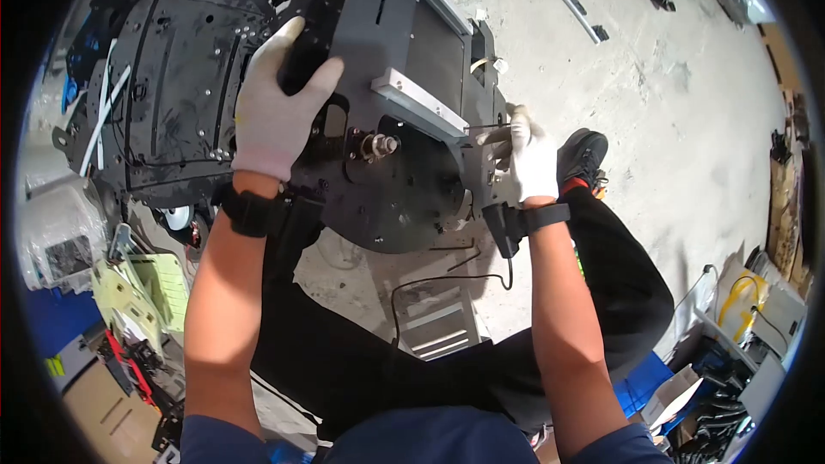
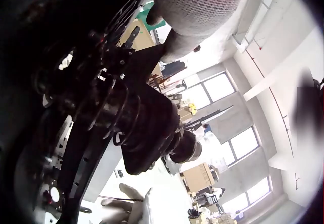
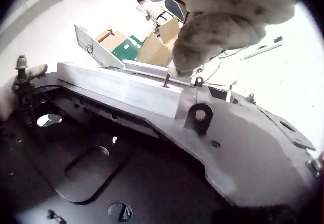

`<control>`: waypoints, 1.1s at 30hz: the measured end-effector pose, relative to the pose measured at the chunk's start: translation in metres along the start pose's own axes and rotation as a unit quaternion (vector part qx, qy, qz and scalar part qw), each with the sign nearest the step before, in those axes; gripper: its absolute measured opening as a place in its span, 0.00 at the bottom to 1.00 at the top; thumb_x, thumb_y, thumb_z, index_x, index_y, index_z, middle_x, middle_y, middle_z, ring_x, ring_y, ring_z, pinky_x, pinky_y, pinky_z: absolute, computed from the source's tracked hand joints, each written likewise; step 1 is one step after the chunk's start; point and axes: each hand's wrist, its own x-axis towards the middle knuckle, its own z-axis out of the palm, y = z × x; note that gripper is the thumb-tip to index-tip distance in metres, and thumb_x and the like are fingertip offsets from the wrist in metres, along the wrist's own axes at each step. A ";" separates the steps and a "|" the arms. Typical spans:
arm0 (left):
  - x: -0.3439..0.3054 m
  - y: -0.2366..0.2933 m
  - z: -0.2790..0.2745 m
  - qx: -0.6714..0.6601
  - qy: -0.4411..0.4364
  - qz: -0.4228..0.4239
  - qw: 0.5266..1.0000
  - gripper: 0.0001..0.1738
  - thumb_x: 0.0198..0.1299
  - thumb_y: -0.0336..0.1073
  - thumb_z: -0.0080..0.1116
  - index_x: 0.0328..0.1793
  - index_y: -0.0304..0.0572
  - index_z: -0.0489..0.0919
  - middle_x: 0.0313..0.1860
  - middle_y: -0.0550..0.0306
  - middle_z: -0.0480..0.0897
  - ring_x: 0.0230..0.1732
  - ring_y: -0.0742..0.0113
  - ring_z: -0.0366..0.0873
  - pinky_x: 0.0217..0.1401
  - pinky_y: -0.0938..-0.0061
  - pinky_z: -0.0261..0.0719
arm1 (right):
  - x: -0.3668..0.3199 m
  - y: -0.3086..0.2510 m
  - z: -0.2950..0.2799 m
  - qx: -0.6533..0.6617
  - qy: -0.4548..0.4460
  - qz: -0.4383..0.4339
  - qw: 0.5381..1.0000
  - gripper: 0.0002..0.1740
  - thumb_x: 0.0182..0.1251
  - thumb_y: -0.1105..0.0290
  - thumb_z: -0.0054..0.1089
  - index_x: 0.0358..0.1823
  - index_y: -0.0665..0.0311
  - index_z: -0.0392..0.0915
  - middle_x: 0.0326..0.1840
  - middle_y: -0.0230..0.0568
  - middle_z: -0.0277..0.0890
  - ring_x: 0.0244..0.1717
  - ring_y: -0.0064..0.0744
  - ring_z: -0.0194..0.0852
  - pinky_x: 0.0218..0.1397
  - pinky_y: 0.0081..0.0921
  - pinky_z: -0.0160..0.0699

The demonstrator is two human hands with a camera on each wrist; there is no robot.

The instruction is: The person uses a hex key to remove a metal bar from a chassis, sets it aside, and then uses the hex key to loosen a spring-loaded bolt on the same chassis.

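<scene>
A gloved left hand (image 1: pixel 277 116) lies on the black metal frame (image 1: pixel 378 198), its thumb spread away from the fingers. Close up, the same hand (image 2: pixel 197 6) fills the top of the left wrist view beside a dark coil spring (image 2: pixel 119 107). To the right, the gloved right hand (image 1: pixel 531 155) pinches a thin dark rod (image 1: pixel 491 126) at the end of a silver bar (image 1: pixel 421 105) fixed on the frame. In the right wrist view the fingers (image 3: pixel 192 47) hang over the bar (image 3: pixel 121 90), and a short dark piece (image 3: pixel 166 80) stands at its end.
Hex keys (image 1: pixel 464 259) lie on the floor below the frame. A cable (image 1: pixel 430 282) runs from the right wrist's camera. One shoe (image 1: pixel 584 155) is right of the right hand. Plastic-wrapped parts (image 1: pixel 64 232) and cardboard (image 1: pixel 112 412) are at left; boxes and parts fill the lower right.
</scene>
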 end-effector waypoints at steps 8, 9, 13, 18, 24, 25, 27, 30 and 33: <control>0.004 -0.009 -0.001 0.099 0.012 0.055 0.993 0.35 0.55 0.44 0.66 0.66 0.34 0.71 0.60 0.50 0.76 0.59 0.64 0.76 0.63 0.73 0.71 | 0.020 -0.003 -0.038 0.152 -0.225 0.080 0.959 0.17 0.74 0.70 0.46 0.56 0.75 0.73 0.45 0.45 0.82 0.34 0.25 0.81 0.35 0.21 0.82; 0.004 -0.009 -0.001 0.097 0.015 0.053 0.994 0.35 0.55 0.44 0.66 0.66 0.34 0.71 0.60 0.50 0.76 0.59 0.64 0.76 0.63 0.73 0.71 | 0.022 -0.005 -0.036 0.058 -0.206 0.067 0.974 0.16 0.74 0.71 0.46 0.56 0.74 0.73 0.44 0.44 0.83 0.33 0.25 0.81 0.34 0.20 0.82; 0.005 -0.012 -0.001 0.125 0.013 0.073 0.989 0.36 0.54 0.47 0.65 0.66 0.35 0.71 0.61 0.46 0.75 0.61 0.58 0.75 0.66 0.69 0.70 | 0.025 -0.017 -0.040 -0.184 -0.207 0.018 0.961 0.14 0.73 0.70 0.47 0.51 0.70 0.77 0.37 0.41 0.85 0.26 0.26 0.81 0.32 0.22 0.81; 0.006 -0.009 -0.002 0.139 0.016 0.074 0.987 0.35 0.54 0.48 0.64 0.66 0.36 0.72 0.61 0.45 0.76 0.62 0.55 0.74 0.66 0.68 0.69 | 0.034 0.007 -0.041 -0.414 -0.193 -0.117 0.882 0.14 0.71 0.66 0.50 0.46 0.68 0.80 0.32 0.40 0.85 0.24 0.28 0.81 0.31 0.24 0.79; 0.004 -0.014 0.000 0.115 0.027 0.079 0.990 0.37 0.52 0.53 0.65 0.63 0.36 0.74 0.60 0.42 0.76 0.63 0.49 0.73 0.66 0.63 0.70 | 0.036 0.022 -0.042 -0.356 -0.119 -0.176 0.910 0.13 0.71 0.64 0.53 0.48 0.63 0.82 0.26 0.40 0.83 0.21 0.24 0.79 0.29 0.22 0.78; 0.005 -0.014 0.000 0.120 0.029 0.082 0.989 0.37 0.52 0.54 0.65 0.63 0.37 0.74 0.61 0.42 0.76 0.63 0.49 0.73 0.67 0.63 0.70 | 0.032 0.013 -0.040 -0.373 -0.120 -0.151 0.908 0.13 0.71 0.64 0.53 0.49 0.61 0.82 0.25 0.39 0.83 0.21 0.23 0.79 0.29 0.21 0.77; 0.005 -0.015 0.001 0.124 0.031 0.083 0.988 0.37 0.51 0.54 0.66 0.63 0.38 0.75 0.61 0.42 0.76 0.63 0.49 0.73 0.67 0.63 0.70 | 0.023 -0.007 -0.038 -0.368 -0.128 -0.096 0.916 0.13 0.71 0.62 0.54 0.51 0.57 0.82 0.25 0.38 0.83 0.21 0.22 0.78 0.29 0.21 0.77; 0.005 -0.015 0.001 0.124 0.031 0.093 0.987 0.35 0.53 0.47 0.66 0.64 0.37 0.74 0.61 0.46 0.76 0.61 0.57 0.75 0.66 0.69 0.70 | 0.038 0.007 -0.040 -0.357 -0.119 -0.180 0.909 0.14 0.71 0.61 0.53 0.53 0.56 0.81 0.26 0.37 0.83 0.22 0.23 0.79 0.31 0.21 0.78; 0.005 -0.015 0.002 0.138 0.035 0.086 0.986 0.34 0.53 0.47 0.66 0.64 0.37 0.74 0.61 0.46 0.76 0.61 0.57 0.75 0.66 0.69 0.71 | 0.041 0.013 -0.040 -0.412 -0.085 -0.290 0.859 0.16 0.71 0.61 0.53 0.56 0.57 0.79 0.30 0.41 0.83 0.27 0.31 0.82 0.36 0.25 0.80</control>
